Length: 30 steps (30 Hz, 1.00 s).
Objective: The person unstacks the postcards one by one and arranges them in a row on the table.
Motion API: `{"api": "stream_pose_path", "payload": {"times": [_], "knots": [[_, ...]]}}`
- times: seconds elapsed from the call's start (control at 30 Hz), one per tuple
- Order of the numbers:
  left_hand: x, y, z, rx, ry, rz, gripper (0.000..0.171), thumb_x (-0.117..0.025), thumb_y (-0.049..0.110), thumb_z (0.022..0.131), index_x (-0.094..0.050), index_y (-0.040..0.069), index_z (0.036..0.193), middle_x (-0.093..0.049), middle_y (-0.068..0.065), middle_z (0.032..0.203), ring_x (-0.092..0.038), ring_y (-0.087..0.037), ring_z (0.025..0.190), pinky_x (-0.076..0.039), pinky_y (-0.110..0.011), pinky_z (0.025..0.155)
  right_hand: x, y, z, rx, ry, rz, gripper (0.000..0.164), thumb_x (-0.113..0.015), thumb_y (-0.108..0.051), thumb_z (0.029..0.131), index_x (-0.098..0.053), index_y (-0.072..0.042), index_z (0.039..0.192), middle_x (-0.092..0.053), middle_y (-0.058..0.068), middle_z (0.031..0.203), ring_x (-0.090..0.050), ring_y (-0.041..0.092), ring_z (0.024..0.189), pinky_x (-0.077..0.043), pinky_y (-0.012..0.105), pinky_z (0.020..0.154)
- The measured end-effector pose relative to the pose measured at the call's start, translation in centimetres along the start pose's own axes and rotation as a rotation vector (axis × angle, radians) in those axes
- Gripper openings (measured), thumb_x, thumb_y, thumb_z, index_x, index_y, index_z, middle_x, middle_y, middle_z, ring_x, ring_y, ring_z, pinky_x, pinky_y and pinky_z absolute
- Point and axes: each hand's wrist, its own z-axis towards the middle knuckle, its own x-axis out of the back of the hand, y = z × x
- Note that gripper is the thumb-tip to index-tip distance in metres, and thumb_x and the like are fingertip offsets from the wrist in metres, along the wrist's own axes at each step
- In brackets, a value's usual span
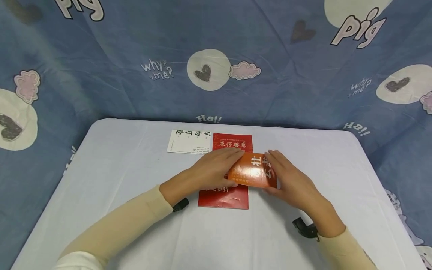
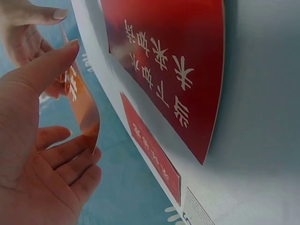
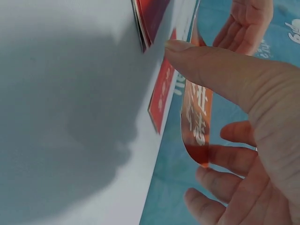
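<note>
Head cam sat up high, facing forward and down across the white table (image 1: 209, 240) to the blue backdrop (image 1: 276, 93). Wrist cams were way closer, rolled sideways, looking past the left hand (image 2: 42, 183) and right hand (image 3: 276, 126). Those two shared the orange card (image 2: 83, 105), plus both hands.

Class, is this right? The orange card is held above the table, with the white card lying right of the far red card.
No: the head view shows the white card lying left of the far red card. The orange card is held above the table.
</note>
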Motion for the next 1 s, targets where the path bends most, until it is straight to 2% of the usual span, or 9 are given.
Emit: {"api": "stream_pose_path", "payload": {"times": [0.23, 0.57, 1.0], "knots": [[-0.2, -0.1, 1.0, 0.012, 0.009, -0.002, 0.099, -0.082, 0.051, 0.088, -0.035, 0.007, 0.162, -0.041, -0.010, 0.164, -0.036, -0.027, 0.152, -0.030, -0.040, 0.124, 0.3, 0.6, 0.4, -0.032, -0.005, -0.012, 0.103, -0.094, -0.022, 0.079, -0.035, 0.001, 0.161, -0.035, 0.021, 0.165, -0.030, 0.039, 0.153, -0.040, 0.057, 0.115], [-0.7, -0.5, 2.2, -0.012, 0.049, 0.006, 0.101, -0.083, 0.053, 0.086, -0.036, 0.005, 0.162, -0.041, -0.010, 0.164, -0.037, -0.026, 0.151, -0.029, -0.038, 0.124, 0.5, 1.2, 0.9, -0.055, 0.002, -0.006, 0.104, -0.093, -0.021, 0.079, -0.033, 0.002, 0.161, -0.033, 0.021, 0.166, -0.029, 0.040, 0.153, -0.041, 0.059, 0.114], [-1.0, -0.2, 4.7, 0.004, 0.025, -0.004, 0.101, -0.082, 0.051, 0.088, -0.033, 0.004, 0.163, -0.037, -0.011, 0.166, -0.033, -0.026, 0.154, -0.026, -0.038, 0.126, 1.2, 2.5, 1.3, -0.093, 0.010, -0.024, 0.102, -0.092, -0.016, 0.080, -0.032, 0.005, 0.160, -0.033, 0.024, 0.165, -0.029, 0.043, 0.152, -0.034, 0.061, 0.118]]}}
